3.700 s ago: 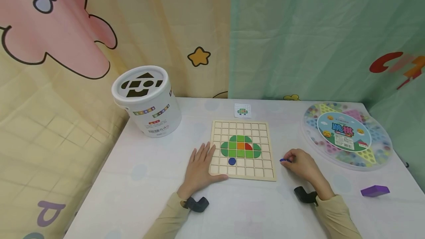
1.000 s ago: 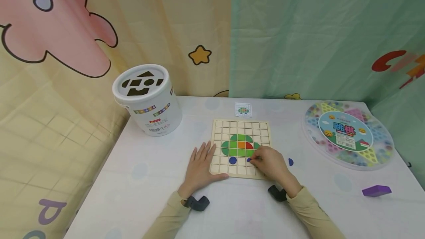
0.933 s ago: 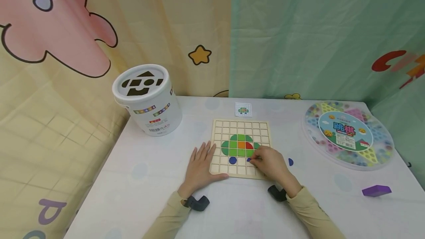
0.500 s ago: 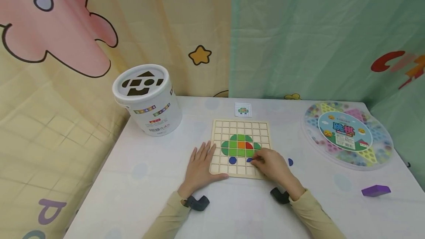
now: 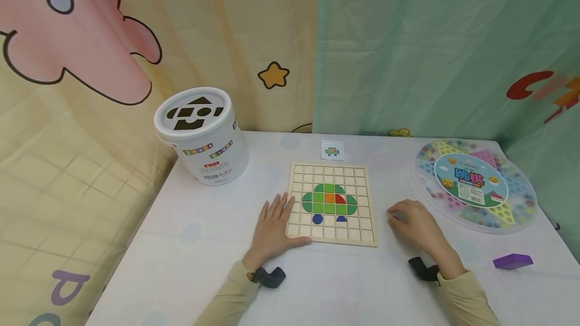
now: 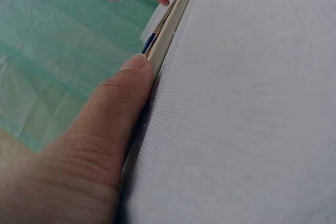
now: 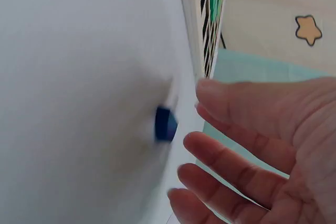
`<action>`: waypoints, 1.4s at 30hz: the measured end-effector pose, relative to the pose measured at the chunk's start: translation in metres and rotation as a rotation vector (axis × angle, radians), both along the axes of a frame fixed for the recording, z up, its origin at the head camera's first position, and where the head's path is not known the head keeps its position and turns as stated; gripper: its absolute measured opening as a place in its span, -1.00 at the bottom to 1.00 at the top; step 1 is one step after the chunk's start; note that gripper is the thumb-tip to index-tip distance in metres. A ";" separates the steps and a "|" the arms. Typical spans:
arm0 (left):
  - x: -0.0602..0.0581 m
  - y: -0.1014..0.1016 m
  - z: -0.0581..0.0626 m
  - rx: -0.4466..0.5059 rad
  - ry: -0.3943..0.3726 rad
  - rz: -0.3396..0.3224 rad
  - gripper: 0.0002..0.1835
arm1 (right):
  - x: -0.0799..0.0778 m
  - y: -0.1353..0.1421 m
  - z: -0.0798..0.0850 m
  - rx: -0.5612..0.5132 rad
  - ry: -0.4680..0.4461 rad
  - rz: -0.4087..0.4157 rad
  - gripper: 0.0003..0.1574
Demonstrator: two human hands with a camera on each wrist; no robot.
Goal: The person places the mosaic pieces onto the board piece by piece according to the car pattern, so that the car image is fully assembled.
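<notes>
My left hand [image 5: 272,228] lies with straight, spread fingers at the left edge of a gridded wooden board [image 5: 359,177], its thumb along the front edge. On the board sits a car shape of green, orange and red pieces [image 5: 329,208]. Below that are a blue disc [image 5: 317,219] and a blue half-circle piece [image 5: 341,219]. My right hand [image 5: 419,228] hovers right of the board, fingers loosely bent and holding nothing. In the right wrist view, a loose blue piece [image 7: 165,124] lies on the table just off its fingertips; the head view hides it behind the hand.
A small pattern card [image 5: 333,150] lies behind the board. At back left stands a white bucket [image 5: 213,165] with shaped holes in its lid. A round Chinese checkers set [image 5: 471,180] is at back right, and a purple block [image 5: 513,261] lies at far right.
My right hand has left a blue half-circle piece on the board and moved right, to the other loose blue piece on the table. My left hand has stayed in place.
</notes>
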State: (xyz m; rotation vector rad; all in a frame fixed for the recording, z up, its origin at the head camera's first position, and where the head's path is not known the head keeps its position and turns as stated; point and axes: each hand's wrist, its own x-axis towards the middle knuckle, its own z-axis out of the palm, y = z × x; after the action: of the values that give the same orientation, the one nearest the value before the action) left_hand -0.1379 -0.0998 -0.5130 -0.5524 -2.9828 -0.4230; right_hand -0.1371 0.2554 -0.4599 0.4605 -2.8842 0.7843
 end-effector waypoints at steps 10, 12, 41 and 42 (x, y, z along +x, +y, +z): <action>0.000 -0.001 0.000 -0.009 -0.001 0.001 0.21 | 0.009 0.019 -0.008 -0.034 -0.049 -0.006 -0.73; 0.000 -0.001 0.000 -0.003 0.002 -0.001 0.21 | 0.010 0.018 -0.009 -0.036 -0.060 -0.028 -0.75; 0.001 -0.001 0.001 -0.010 0.000 -0.007 0.20 | 0.009 -0.039 -0.005 -0.192 -0.160 0.047 -0.86; 0.001 -0.001 0.002 -0.006 -0.001 -0.008 0.20 | 0.009 -0.044 -0.005 -0.199 -0.181 0.066 -0.86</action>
State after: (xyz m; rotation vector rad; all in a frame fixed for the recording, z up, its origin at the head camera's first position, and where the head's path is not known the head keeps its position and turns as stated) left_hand -0.1373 -0.1005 -0.5115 -0.5646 -2.9846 -0.4151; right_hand -0.1280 0.2114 -0.4648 0.4861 -2.9220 1.1664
